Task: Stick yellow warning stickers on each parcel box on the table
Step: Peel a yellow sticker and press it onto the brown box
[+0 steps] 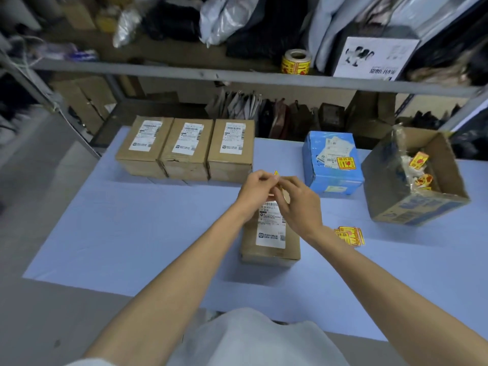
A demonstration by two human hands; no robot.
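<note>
A: What do the hands hold?
B: Left hand and right hand, fingertips together, pinch one yellow sticker above a brown parcel box on the table.
A: And around them?
B: Sticker stack just right of that box; blue parcel, bearing a sticker, beyond; row of three brown boxes at the far edge.

We faced a grey metal shelf stuffed with bags. Below it we saw a blue-covered table.
</note>
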